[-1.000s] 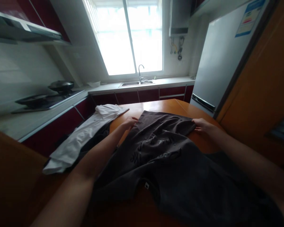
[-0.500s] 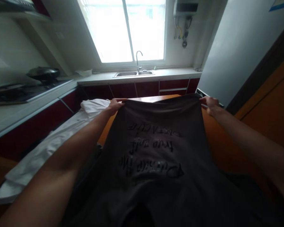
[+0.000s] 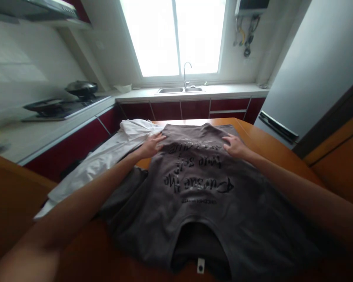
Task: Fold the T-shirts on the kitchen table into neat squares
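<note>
A dark grey T-shirt [image 3: 200, 168] lies spread on the wooden table, its neckline towards me and its hem at the far side. Black lettering across its front reads upside down from here, and a small white label [image 3: 200, 265] shows inside the collar. My left hand [image 3: 153, 145] rests at the shirt's far left edge, fingers stretched out. On the right part of the cloth, near the hem, lies my right hand [image 3: 234, 146] with its fingers spread. Neither hand grips the fabric.
White cloth [image 3: 106, 156] lies along the table's left side. Behind the wooden table [image 3: 250, 131] runs a counter with a sink [image 3: 179, 90]. A stove with a pan [image 3: 81, 88] stands at left, a fridge [image 3: 306, 74] at right.
The shirt's hem was held up and stretched between both hands; now it lies down on the table. Both hands have let go and moved inward and nearer. The view has shifted left.
</note>
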Motion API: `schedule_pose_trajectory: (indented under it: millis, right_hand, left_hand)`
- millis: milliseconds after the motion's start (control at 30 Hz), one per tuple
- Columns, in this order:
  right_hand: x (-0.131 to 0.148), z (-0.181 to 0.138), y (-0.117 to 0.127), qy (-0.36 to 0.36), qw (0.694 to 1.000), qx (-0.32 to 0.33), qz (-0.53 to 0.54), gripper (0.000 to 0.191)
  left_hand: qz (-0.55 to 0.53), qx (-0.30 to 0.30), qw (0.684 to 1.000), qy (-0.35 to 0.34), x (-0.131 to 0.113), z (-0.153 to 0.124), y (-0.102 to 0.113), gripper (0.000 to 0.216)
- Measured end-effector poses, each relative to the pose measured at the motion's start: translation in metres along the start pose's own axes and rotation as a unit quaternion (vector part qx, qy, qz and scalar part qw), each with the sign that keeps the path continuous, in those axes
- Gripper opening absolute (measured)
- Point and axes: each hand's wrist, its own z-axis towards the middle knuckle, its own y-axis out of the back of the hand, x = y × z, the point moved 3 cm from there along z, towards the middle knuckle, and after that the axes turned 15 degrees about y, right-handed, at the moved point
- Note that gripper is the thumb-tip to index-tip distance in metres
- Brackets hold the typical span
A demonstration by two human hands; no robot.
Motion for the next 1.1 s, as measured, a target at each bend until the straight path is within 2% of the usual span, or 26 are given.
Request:
schedule_pose_trajectory:
  millis: [133, 200, 300, 367, 467, 533, 600, 667, 800, 900, 1000, 1100]
  right_hand:
    - [0.055, -0.095, 0.011, 0.143, 0.99, 0.006, -0.009, 0.034]
    - [0.08, -0.141, 0.022, 0.189, 0.982, 0.016, 0.02, 0.03]
    - [0.112, -0.202, 0.033, 0.21, 0.972, 0.086, 0.056, 0.018]
    - [0.128, -0.237, 0.034, 0.216, 0.964, 0.142, 0.055, 0.016]
    - [0.145, -0.277, 0.027, 0.242, 0.95, 0.197, 0.029, 0.029]
    - [0.15, -0.293, 0.018, 0.262, 0.945, 0.196, 0.005, 0.031]
    - [0.15, -0.303, 0.01, 0.283, 0.943, 0.175, -0.022, 0.024]
    - [0.148, -0.306, 0.006, 0.298, 0.942, 0.146, -0.043, 0.016]
    - [0.146, -0.304, 0.017, 0.288, 0.953, 0.084, -0.036, 0.021]
    - [0.149, -0.307, 0.027, 0.285, 0.954, 0.09, -0.006, 0.022]
    - [0.157, -0.319, 0.027, 0.316, 0.934, 0.164, 0.017, 0.023]
    - [0.163, -0.331, 0.026, 0.314, 0.924, 0.213, 0.039, 0.026]
  left_hand:
    - [-0.042, 0.065, 0.992, -0.099, -0.016, -0.124, 0.033, 0.042]
    - [-0.049, 0.105, 0.989, -0.093, -0.022, -0.188, 0.046, 0.034]
    - [-0.036, 0.177, 0.98, -0.088, -0.027, -0.266, 0.048, 0.034]
    - [-0.025, 0.195, 0.975, -0.105, -0.029, -0.3, 0.039, 0.039]
    - [-0.007, 0.153, 0.977, -0.151, -0.032, -0.32, 0.016, 0.042]
    - [0.008, 0.109, 0.976, -0.186, -0.036, -0.321, 0.003, 0.033]
    - [0.021, 0.083, 0.973, -0.212, -0.04, -0.318, -0.006, 0.027]
    - [0.014, 0.067, 0.975, -0.214, -0.041, -0.315, -0.007, 0.029]
    - [-0.049, 0.04, 0.986, -0.152, -0.039, -0.312, 0.01, 0.033]
    - [-0.054, 0.092, 0.98, -0.166, -0.042, -0.318, 0.022, 0.035]
    - [-0.035, 0.166, 0.964, -0.203, -0.051, -0.332, 0.025, 0.036]
    - [-0.031, 0.195, 0.958, -0.21, -0.06, -0.345, 0.023, 0.035]
